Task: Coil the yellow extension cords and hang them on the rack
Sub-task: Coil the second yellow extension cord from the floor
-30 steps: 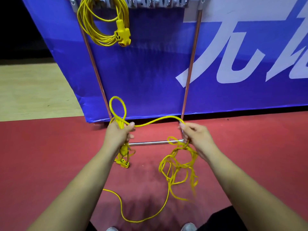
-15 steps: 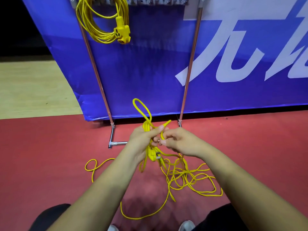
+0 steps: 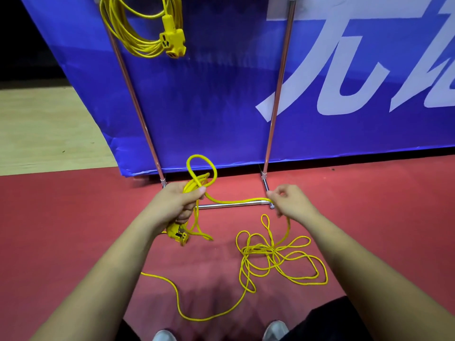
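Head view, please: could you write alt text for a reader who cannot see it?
A person's left hand grips loops of a yellow cord while the right hand pinches the strand stretched between them; the rest lies tangled on the red floor. A second cord hangs coiled on the rack before a blue banner.

Loose cord: a thin yellow cord. A few loops are bunched in the left hand, one standing above the fist, with the socket end hanging below. One strand crosses to the right hand. The rest is tangled on the floor.
Hung cord: a yellow coil hanging at the rack's top left, its socket block dangling.
Rack: two copper-coloured uprights on a silver base bar.
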`<state>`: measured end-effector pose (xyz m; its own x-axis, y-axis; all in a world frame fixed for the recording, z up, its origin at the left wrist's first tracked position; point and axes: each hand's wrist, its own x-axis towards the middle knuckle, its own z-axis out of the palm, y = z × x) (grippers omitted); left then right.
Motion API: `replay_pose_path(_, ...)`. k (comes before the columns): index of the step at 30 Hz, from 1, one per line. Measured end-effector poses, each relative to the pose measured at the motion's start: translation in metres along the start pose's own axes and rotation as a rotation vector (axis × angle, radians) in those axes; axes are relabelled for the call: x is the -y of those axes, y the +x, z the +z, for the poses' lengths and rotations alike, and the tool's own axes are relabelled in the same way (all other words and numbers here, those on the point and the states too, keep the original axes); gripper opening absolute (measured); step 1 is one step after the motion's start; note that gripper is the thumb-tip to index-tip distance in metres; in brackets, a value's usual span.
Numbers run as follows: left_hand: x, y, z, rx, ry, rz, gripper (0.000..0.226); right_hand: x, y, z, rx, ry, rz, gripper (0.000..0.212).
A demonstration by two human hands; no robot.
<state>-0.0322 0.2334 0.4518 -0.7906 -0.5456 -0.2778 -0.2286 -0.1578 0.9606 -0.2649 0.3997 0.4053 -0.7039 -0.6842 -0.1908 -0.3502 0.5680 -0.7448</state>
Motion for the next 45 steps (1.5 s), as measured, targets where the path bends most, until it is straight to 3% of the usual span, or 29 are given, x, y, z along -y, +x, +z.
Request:
replay_pose_path(3,-0.005,0.001,0.003,0.055,-0.022,0.006,0.029,0.022,-0.014,0.026,0.284,0.388,-0.008,0.032)
replay_pose_path(4,-0.005,0.002,0.003,0.071,-0.031,0.009,0.032,0.027,-0.015,0.036,0.327,0.399,-0.054,0.043)
replay_pose_path(6,-0.001,0.004,-0.001,0.063,-0.025,0.02,0.035,0.026,-0.015,0.056,0.333,0.164,-0.189,0.055)
replay_pose_path(9,0.012,0.01,-0.012,-0.041,-0.056,0.027,0.026,0.005,-0.002,0.067,0.278,-0.082,-0.275,0.02)
replay_pose_path(11,0.026,0.014,-0.022,-0.148,-0.121,0.032,0.024,-0.017,0.012,0.06,0.065,-0.035,-0.054,0.027)
replay_pose_path(13,0.04,0.017,-0.031,-0.193,-0.15,0.036,0.025,-0.037,0.022,0.052,-0.011,-0.144,0.198,0.026)
replay_pose_path(15,0.049,0.019,-0.031,-0.167,-0.072,0.033,0.026,-0.04,0.025,0.054,0.079,-0.412,0.237,0.027)
replay_pose_path(16,0.05,0.02,-0.029,-0.143,-0.018,0.027,0.026,-0.03,0.024,0.059,0.109,-0.401,0.155,0.039)
replay_pose_path(18,0.048,0.024,-0.024,-0.09,0.036,0.022,0.024,0.004,0.013,0.071,0.176,-0.039,-0.024,0.054)
replay_pose_path(20,0.045,0.028,-0.021,-0.035,0.014,0.021,0.022,0.04,-0.001,0.082,0.32,0.415,-0.049,0.04)
replay_pose_path(21,0.043,0.029,-0.021,-0.012,-0.009,0.019,0.022,0.052,-0.006,0.087,0.389,0.523,-0.029,0.035)
replay_pose_path(25,0.04,0.027,-0.022,0.051,-0.017,0.001,0.018,0.056,-0.012,0.101,0.384,0.459,-0.154,0.03)
replay_pose_path(29,0.036,0.026,-0.035,0.03,-0.022,0.004,0.019,0.056,-0.006,0.099,0.462,0.629,-0.13,0.033)
replay_pose_path(32,0.035,0.03,-0.053,-0.065,-0.088,0.0,0.023,0.044,0.02,0.082,0.356,0.709,-0.037,0.035)
replay_pose_path(35,0.035,0.032,-0.071,-0.182,-0.113,-0.019,0.022,0.015,0.046,0.062,0.176,0.505,-0.105,0.034)
replay_pose_path(39,0.037,0.034,-0.079,-0.207,-0.178,-0.075,0.022,-0.007,0.05,0.064,0.133,0.314,-0.197,0.013)
replay_pose_path(42,0.032,0.031,-0.08,-0.102,-0.264,-0.161,0.019,-0.013,0.054,0.071,-0.006,0.27,-0.202,0.001)
replay_pose_path(45,0.03,0.022,-0.074,0.151,-0.257,-0.247,0.031,-0.015,0.059,0.076,-0.122,0.263,-0.229,0.004)
